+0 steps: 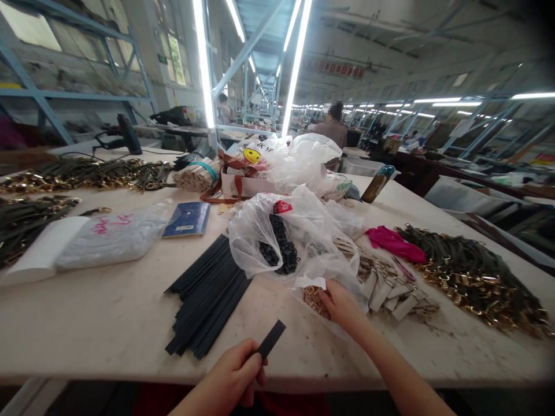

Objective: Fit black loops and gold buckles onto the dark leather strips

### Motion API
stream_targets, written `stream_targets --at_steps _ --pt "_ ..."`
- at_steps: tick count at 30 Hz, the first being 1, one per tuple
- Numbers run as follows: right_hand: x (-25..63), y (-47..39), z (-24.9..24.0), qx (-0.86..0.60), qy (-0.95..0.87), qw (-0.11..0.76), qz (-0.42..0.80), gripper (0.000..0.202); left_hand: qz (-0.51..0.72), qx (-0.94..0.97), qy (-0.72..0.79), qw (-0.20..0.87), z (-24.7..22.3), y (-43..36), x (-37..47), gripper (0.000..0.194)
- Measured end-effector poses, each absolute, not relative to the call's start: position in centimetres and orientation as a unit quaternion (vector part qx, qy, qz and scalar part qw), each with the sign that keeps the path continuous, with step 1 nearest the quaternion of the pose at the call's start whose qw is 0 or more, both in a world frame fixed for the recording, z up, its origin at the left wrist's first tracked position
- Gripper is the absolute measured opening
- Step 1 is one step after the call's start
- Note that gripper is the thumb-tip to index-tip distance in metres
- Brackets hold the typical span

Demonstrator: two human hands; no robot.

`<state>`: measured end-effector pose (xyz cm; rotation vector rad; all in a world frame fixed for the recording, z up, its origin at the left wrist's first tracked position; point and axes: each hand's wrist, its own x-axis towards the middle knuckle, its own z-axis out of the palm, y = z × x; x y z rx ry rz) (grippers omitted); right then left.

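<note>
My left hand (243,367) is closed around a short dark strap (272,340), whose free end points up and to the right above the table's front edge. To its right, my right hand (340,303) reaches into an open clear plastic bag of small gold-coloured metal rings (315,299). Its fingertips are bent down among the rings, and what they pinch is hidden. A stack of long dark straps (210,300) lies on the table beyond my left hand. Behind the rings, another clear plastic bag (247,242) holds small black pieces (280,248).
Beige straps (390,289) and dark straps with gold hardware (472,277) lie right, beside a magenta cloth (396,244). Left are a blue booklet (187,219), a plastic packet (115,240) and more dark straps (87,173). A bottle (378,184) stands at the back; a person (332,130) is beyond.
</note>
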<state>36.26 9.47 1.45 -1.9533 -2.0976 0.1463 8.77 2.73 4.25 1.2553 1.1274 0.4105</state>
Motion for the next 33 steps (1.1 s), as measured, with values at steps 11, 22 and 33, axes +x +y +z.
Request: stream_targets --at_steps 11,22,33 --pt "32.4 10.3 1.5 -0.647 -0.759 0.067 0.014 0.014 0.185 0.522 0.502 0.664 5.3 2.5 9.3 0.019" --pt "30.5 7.2 3.7 -0.627 -0.756 0.157 0.103 0.024 0.237 0.557 0.506 0.614 5.4 4.0 9.0 0.021" --pt "23.3 4.9 2.2 -0.456 -0.550 0.359 0.601 0.019 0.283 0.636 0.554 0.457 5.7 5.2 7.8 0.022"
